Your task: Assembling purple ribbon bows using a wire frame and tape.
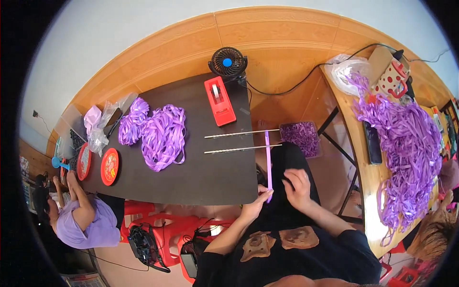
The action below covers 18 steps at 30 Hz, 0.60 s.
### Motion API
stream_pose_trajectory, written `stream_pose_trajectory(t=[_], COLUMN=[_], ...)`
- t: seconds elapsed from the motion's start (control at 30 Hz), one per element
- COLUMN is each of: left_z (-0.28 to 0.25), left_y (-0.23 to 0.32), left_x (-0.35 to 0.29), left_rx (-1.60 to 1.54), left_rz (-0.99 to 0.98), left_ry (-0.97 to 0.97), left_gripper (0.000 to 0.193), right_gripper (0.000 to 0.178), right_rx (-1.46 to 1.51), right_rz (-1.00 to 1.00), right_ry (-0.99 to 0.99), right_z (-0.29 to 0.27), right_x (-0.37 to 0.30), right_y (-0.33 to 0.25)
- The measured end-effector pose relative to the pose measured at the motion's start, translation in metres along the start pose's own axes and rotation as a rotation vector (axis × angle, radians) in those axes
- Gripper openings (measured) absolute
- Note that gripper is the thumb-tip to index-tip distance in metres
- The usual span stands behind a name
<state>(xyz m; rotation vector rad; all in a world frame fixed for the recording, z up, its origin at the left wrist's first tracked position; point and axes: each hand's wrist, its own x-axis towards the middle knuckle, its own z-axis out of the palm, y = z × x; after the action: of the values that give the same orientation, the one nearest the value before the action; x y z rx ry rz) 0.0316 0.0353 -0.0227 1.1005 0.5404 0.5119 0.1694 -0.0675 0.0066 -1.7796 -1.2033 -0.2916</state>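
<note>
Ribbon work looks to be somewhere in its middle, judging by how the purple stuff is spread about. Largest is the loose heap [409, 143] on the wooden bench [356, 143] at the right, a tangled mass of long purple ribbon that trails down toward the lower edge; it seems not yet worked. Next is the dark table [201, 177], where a smaller bundle [158, 131] of the same ribbon lies in looped bunches near the left end, with a red tape dispenser [219, 100] and a small black fan [227, 62] at the far edge. Beyond the table's right corner a clear box [301, 136] holds many short purple bits, which I take for the finished share. Two thin rods [239, 142] lie side by side, jutting past the table's right edge.

Smallest is the single strip [268, 162] in hand: narrow, flat, light purple, running straight from the rods back toward the person. Left hand [258, 198] pinches its near end at the table corner, fingers closed on it. Right hand [297, 189] rests just beside, on the dark lap, fingers bent and half curled, seemingly holding nothing; whether it touches the strip I cannot tell. Much ribbon remains.
</note>
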Motion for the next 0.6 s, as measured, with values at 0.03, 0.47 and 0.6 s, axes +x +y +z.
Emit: stream_pose_trajectory(t=[0.03, 0.47, 0.6], left_z=[0.003, 0.005, 0.003], left_y=[0.004, 0.006, 0.005], left_x=[0.0, -0.009, -0.007], left_rx=[-0.027, -0.207, -0.314], left_rz=[-0.022, -0.065, -0.091], left_ry=[-0.013, 0.033, 0.001], left_gripper=[0.008, 0.009, 0.008], right_gripper=[0.032, 0.031, 0.032], right_rx=[-0.074, -0.272, -0.263], right_rz=[-0.119, -0.729, -0.74], right_ry=[0.011, -0.054, -0.045], right_z=[0.0, 0.01, 0.008], right_x=[0.016, 0.044, 0.045], right_y=[0.0, -0.001, -0.008])
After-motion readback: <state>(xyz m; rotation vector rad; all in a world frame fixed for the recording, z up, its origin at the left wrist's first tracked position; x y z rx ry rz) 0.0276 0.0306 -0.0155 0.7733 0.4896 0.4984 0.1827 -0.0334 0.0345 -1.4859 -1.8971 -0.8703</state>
